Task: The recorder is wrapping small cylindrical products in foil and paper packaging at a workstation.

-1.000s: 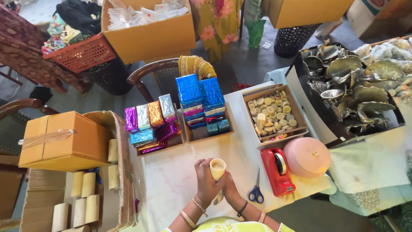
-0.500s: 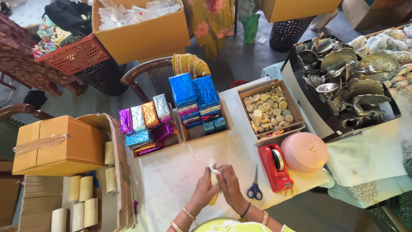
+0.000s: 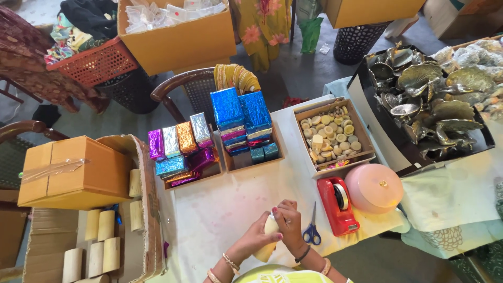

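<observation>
Both my hands hold one cream-coloured cylinder (image 3: 268, 237) low over the white table (image 3: 225, 204). My left hand (image 3: 258, 234) wraps the cylinder's lower part. My right hand (image 3: 288, 221) is closed over its top end, fingers pressed against it. Blue-handled scissors (image 3: 312, 230) lie just right of my right hand. A red tape dispenser (image 3: 337, 205) stands beside them.
Shiny foil-wrapped boxes (image 3: 181, 149) and blue ones (image 3: 242, 118) fill two open trays. A cardboard tray (image 3: 331, 134) holds small round pieces. A pink round lidded box (image 3: 373, 188) sits at right, metal shell dishes (image 3: 435, 99) beyond. Left, a carton holds cream cylinders (image 3: 99, 241).
My hands with the cylinder have drifted slightly toward the table's near edge. The right hand has shifted onto the cylinder's top end. The view has tilted a little.
</observation>
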